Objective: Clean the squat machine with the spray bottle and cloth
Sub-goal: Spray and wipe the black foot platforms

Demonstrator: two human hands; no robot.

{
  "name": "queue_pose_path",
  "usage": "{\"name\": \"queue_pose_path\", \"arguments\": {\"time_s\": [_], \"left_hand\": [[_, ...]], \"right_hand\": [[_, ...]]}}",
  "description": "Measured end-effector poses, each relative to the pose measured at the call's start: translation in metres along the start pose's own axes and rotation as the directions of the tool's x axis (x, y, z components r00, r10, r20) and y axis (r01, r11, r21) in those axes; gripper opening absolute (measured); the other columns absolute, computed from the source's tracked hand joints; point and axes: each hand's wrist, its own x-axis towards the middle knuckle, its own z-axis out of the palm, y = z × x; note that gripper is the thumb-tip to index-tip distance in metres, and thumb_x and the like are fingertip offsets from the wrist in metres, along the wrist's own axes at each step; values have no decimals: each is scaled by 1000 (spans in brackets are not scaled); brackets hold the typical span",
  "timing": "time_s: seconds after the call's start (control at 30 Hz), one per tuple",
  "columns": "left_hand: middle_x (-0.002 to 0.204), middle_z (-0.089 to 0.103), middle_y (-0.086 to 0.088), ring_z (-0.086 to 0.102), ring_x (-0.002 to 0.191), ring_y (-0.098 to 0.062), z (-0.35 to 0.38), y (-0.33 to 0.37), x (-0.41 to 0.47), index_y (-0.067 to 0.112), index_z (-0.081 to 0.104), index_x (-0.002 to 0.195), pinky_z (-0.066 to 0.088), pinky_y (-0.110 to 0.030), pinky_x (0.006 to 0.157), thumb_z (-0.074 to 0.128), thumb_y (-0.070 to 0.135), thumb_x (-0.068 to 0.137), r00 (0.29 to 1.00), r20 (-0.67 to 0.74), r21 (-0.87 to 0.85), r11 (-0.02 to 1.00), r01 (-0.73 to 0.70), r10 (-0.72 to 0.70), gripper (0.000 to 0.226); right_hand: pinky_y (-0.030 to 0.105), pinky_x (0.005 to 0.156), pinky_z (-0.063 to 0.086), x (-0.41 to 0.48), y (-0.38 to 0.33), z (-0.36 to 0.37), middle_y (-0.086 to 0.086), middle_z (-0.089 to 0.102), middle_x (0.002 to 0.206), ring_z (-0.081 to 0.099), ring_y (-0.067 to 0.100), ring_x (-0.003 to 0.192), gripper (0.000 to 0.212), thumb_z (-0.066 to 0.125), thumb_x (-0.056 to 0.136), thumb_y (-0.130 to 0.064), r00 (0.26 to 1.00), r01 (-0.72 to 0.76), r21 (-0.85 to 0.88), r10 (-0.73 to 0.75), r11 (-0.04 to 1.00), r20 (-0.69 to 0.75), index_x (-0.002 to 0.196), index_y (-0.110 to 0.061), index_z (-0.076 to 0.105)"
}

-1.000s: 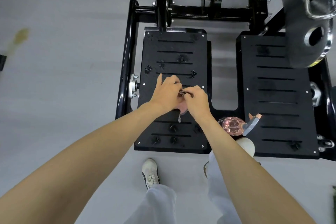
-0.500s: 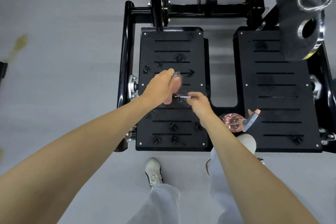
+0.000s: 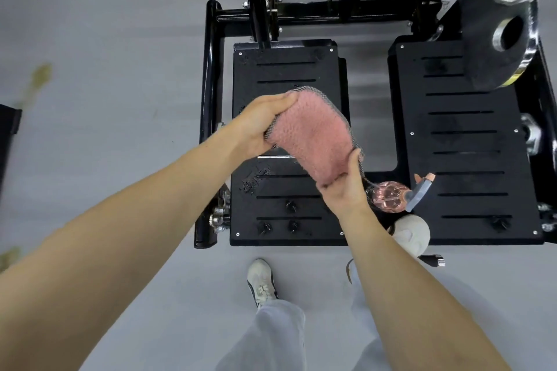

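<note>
The pink nubbly cloth with grey mesh edging hangs in the air above the left black slotted footplate of the black steel squat machine, stretched between both hands. The left hand grips its upper end, fingers curled over the edge; the right hand pinches the lower corner between thumb and fingers; neither hand is free.

The cloth looks light, soft and limp; it sags in a curve between the two grips, so it will take whatever shape it is given. It is probably best bunched or folded into a pad under the palm before wiping; held by one corner it would only dangle.

The small clear pink spray bottle with a grey trigger head appears to lie on its side on the black base between the two footplates, just beside the right wrist. It is likely light, hard and smooth, perhaps slippery when wet; take it round the body, one finger on the trigger.
</note>
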Motion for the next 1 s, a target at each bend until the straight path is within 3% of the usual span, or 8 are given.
{"name": "queue_pose_path", "arguments": {"time_s": [0.2, 0.33, 0.43, 0.6, 0.7, 0.8, 0.9, 1.0], "left_hand": [[72, 61, 3, 57, 67, -11, -52, -7, 1, 16, 62, 89, 43, -24, 58, 49, 32, 98, 963, -250, 44, 992, 116, -101, 23], [91, 63, 1, 61, 83, -16, -71, -18, 0, 21, 61, 91, 48, -32, 73, 47, 42, 98, 929, -366, 263, 952, 158, -53, 26], [95, 62, 1, 62, 89, -17, -81, -30, 1, 17, 59, 95, 53, -33, 75, 65, 31, 90, 933, -352, 432, 897, 89, 77, 15], [87, 59, -5, 56, 86, -23, -71, -56, 10, 9, 56, 91, 44, -31, 69, 53, 28, 96, 839, -388, 802, 588, 104, 381, 20], [68, 51, 5, 53, 66, -18, -39, -73, 9, 13, 49, 86, 42, -26, 56, 46, 34, 99, 826, -312, 889, 451, 78, 470, 25], [73, 60, 1, 58, 68, -23, -3, -94, 14, 15, 48, 88, 47, -34, 63, 41, 36, 100, 826, -209, 946, 321, 35, 524, 25], [93, 65, -4, 60, 85, -25, 22, -102, 17, 14, 56, 96, 39, -33, 64, 41, 29, 99, 817, -267, 929, 361, 78, 511, 21], [103, 61, -6, 59, 92, -25, 29, -105, 16, 13, 60, 99, 41, -33, 65, 42, 32, 99, 817, -297, 918, 384, 101, 495, 26]], "right_hand": [[40, 101, 45, 3, -9, 2, 8, 60, 126, 56, 21, 118, 26, 53, 95, -32, 997, 53, -97, -48, 994, 56, 113, -14, 58], [36, 84, 53, 6, -6, 2, 5, 66, 114, 62, 20, 107, 20, 51, 97, -24, 996, 64, -338, -83, 939, -42, 108, -12, 64], [37, 85, 54, 6, -4, 5, 5, 67, 108, 63, 21, 102, 16, 57, 95, -25, 978, 70, -491, -157, 869, -139, 101, -12, 65], [39, 81, 57, 9, -2, 12, 5, 66, 107, 66, 20, 97, 25, 56, 95, -33, 971, 81, -596, -199, 799, -136, 108, -13, 60], [42, 84, 57, 10, 4, 26, 6, 66, 108, 66, 20, 97, 18, 54, 96, -32, 974, 113, -649, -213, 753, -77, 104, -16, 58], [36, 73, 56, 13, 16, 42, 6, 63, 111, 62, 21, 97, 21, 47, 99, -31, 980, 153, -672, -197, 724, 11, 109, -13, 55], [28, 57, 47, 12, 20, 47, 17, 65, 103, 61, 26, 89, 43, 37, 101, -41, 990, 129, -598, -134, 791, 36, 115, -5, 56], [35, 76, 53, 15, 15, 41, 11, 67, 117, 65, 21, 104, 68, 28, 95, -63, 997, 51, -512, -11, 857, 82, 125, -12, 60]]}}
